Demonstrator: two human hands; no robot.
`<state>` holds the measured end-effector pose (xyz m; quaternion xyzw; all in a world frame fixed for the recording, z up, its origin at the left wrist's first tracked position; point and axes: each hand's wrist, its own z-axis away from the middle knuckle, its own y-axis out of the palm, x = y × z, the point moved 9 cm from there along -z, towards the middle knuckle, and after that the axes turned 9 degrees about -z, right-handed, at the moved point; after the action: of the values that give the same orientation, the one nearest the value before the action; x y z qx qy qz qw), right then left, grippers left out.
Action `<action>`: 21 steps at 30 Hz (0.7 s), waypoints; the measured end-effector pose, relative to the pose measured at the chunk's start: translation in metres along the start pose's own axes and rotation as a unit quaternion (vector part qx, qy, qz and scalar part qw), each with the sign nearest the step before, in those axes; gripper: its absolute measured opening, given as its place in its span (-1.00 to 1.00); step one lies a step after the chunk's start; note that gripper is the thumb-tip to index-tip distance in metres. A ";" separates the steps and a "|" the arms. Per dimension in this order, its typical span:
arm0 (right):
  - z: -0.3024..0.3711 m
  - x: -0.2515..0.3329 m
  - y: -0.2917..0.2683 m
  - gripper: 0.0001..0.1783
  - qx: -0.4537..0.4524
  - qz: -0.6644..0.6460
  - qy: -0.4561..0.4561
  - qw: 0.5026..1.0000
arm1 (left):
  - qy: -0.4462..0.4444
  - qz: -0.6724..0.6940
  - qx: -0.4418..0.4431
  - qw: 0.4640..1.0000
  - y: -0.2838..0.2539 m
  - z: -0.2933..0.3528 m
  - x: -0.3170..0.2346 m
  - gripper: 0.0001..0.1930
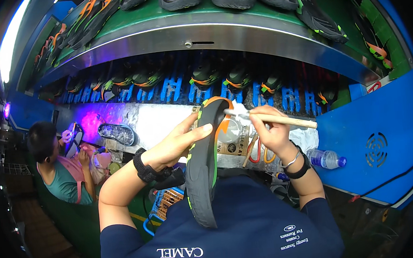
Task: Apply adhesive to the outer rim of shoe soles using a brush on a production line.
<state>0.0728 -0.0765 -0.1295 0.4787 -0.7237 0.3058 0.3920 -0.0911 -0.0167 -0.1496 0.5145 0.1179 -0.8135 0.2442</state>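
Note:
My left hand is closed around a dark grey shoe sole with orange and lime-green edges. The sole stands on edge in front of my chest, its toe pointing away from me. In my right hand is a brush with a pale wooden handle. The brush's light tip touches the inner side of the sole near its far end; the bristles are too small to make out. Behind the sole, on the bench, sit a clear round container and a piece of printed brown cardboard.
Red and orange loop handles lie by the cardboard. A water bottle is at the right. Shoes hang on blue racks under a metal-edged conveyor carrying soles. A blue tray stands left, near a seated co-worker.

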 end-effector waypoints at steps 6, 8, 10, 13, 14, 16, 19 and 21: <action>0.013 0.005 0.009 -0.94 0.028 -0.014 0.006 0.999 | -0.008 -0.025 -0.009 1.000 -0.008 -0.003 0.004 -0.28; 0.014 0.002 0.006 -0.95 0.005 -0.057 0.009 0.998 | -0.009 -0.034 -0.007 0.999 -0.009 -0.005 0.004 -0.29; 0.010 -0.001 0.001 -0.97 -0.025 -0.092 0.020 0.995 | 0.015 -0.042 -0.024 0.999 -0.012 -0.007 -0.001 -0.20; -0.002 -0.007 -0.004 -0.97 -0.071 -0.042 0.026 0.996 | 0.013 -0.069 -0.031 0.997 -0.013 -0.009 -0.002 -0.17; -0.004 -0.005 -0.001 -0.97 -0.052 -0.002 0.022 0.998 | 0.013 -0.069 -0.031 0.997 -0.014 -0.011 -0.001 -0.17; -0.003 0.003 0.008 -0.96 -0.027 -0.009 0.028 0.999 | 0.025 -0.086 -0.057 0.994 -0.021 -0.014 0.000 -0.14; 0.002 0.016 0.017 -0.95 -0.001 -0.035 0.031 0.999 | 0.025 -0.087 -0.047 0.995 -0.021 -0.018 -0.003 -0.12; 0.007 0.028 0.023 -0.94 0.032 -0.018 0.000 0.999 | 0.043 -0.092 -0.058 0.993 -0.022 -0.020 -0.005 -0.13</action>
<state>0.0432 -0.0869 -0.1106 0.5041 -0.7048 0.3214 0.3819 -0.0850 0.0129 -0.1556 0.5212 0.2217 -0.8013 0.1924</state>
